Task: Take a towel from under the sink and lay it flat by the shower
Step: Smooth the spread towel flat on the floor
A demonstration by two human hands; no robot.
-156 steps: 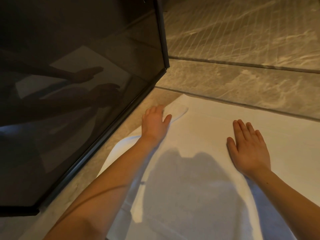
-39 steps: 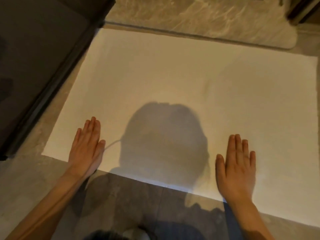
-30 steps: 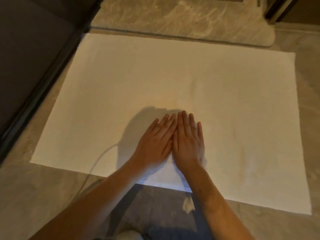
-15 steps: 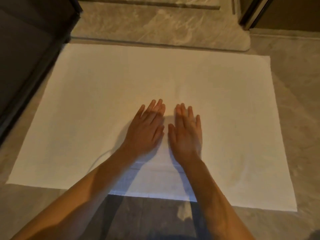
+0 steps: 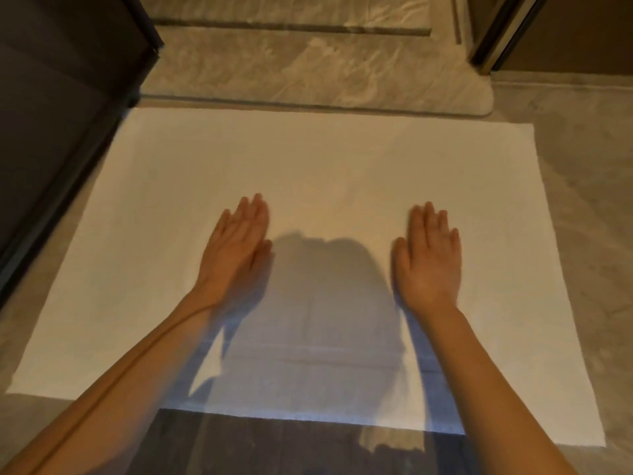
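White towel (image 5: 342, 166) lies spread on the stone floor (image 5: 589, 200), far edge along the shower threshold (image 5: 308, 73). My left hand (image 5: 236, 248) and right hand (image 5: 428, 258) rest flat on it, fingers extended, gripping nothing. Soft, light cloth, likely to slide on tile; corners look best for tugging.

Warm, dim light from behind me throws my head's shadow across the near half of the white towel (image 5: 342, 173), between my motion-blurred left hand (image 5: 236, 250) and right hand (image 5: 428, 258); beyond it, focus softens.
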